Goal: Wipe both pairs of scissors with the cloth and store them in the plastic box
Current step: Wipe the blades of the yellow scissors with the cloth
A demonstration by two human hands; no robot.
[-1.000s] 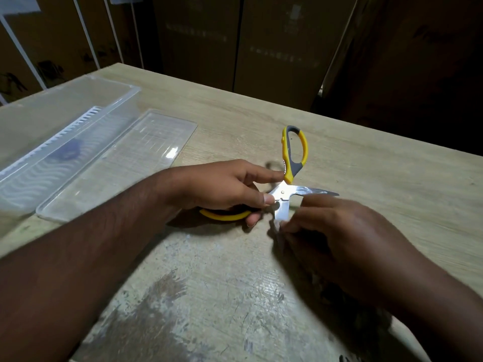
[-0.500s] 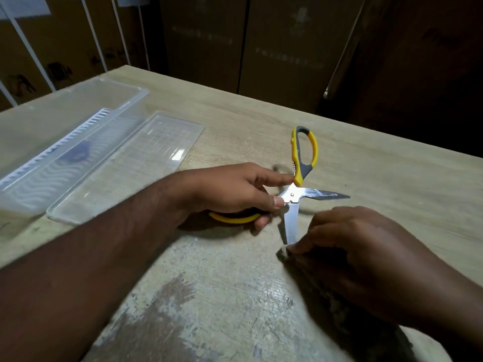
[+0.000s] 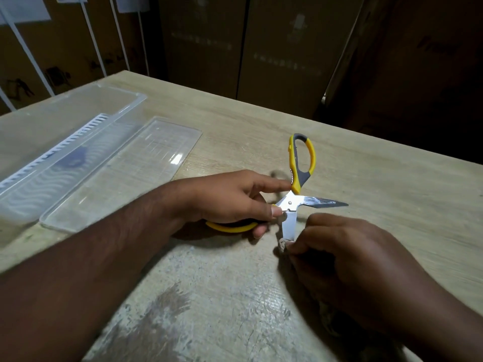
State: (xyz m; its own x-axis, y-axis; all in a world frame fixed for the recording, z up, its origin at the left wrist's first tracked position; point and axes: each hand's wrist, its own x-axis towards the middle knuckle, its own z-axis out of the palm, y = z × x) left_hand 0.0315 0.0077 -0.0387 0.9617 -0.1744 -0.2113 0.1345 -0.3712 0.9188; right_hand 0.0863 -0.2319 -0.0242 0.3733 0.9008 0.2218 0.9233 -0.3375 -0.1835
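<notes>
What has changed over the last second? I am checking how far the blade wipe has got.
The right hand, pinching the cloth round the near blade, has slid from beside the pivot down to the blade's tip, baring the steel. Nothing was let go. The left hand grips the yellow scissors as before, blades spread; the plastic box and its lid have not moved.

I see the scissors [image 3: 295, 202] at table [image 3: 392, 194] centre, my left hand [image 3: 230, 199] at their nine o'clock, right hand [image 3: 347, 257] with cloth [image 3: 282, 247] at five, lid [image 3: 125, 173] then box [image 3: 62, 142] out at ten
</notes>
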